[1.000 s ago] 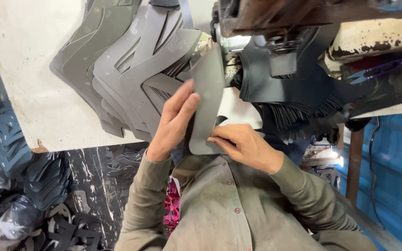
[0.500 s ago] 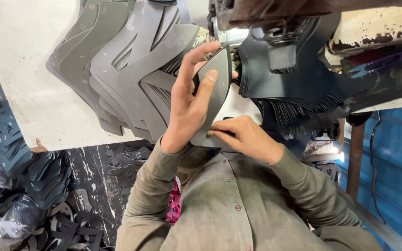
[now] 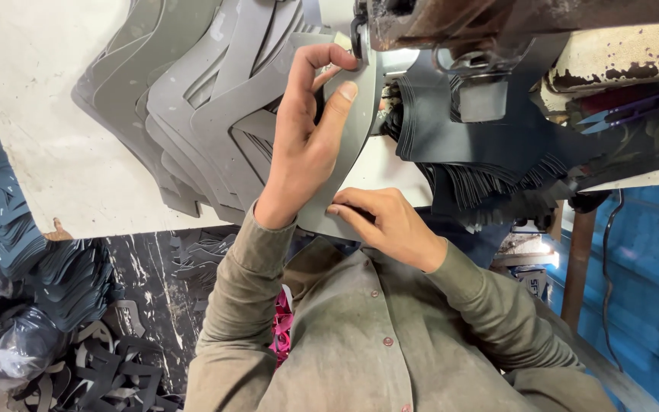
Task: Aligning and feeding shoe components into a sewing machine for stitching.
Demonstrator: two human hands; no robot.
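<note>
A long grey cut piece of sheet material (image 3: 362, 133) lies on the white table (image 3: 47, 145), its far end under the head of a worn sewing machine (image 3: 451, 23). My left hand (image 3: 306, 145) grips the far end of this piece, with thumb and fingers curled over it right beside the machine's foot. My right hand (image 3: 387, 221) pinches the near end at the table's front edge. Both hands are on the same piece.
A fanned stack of grey cut pieces (image 3: 200, 107) lies left of my left hand. A pile of dark cut pieces (image 3: 482, 160) sits on the right under the machine. More dark pieces (image 3: 78, 313) cover the floor at the left. Blue panels (image 3: 650, 252) stand at the right.
My left hand has slid up the grey piece from its middle to the far end at the machine. My right hand has stayed at the near end.
</note>
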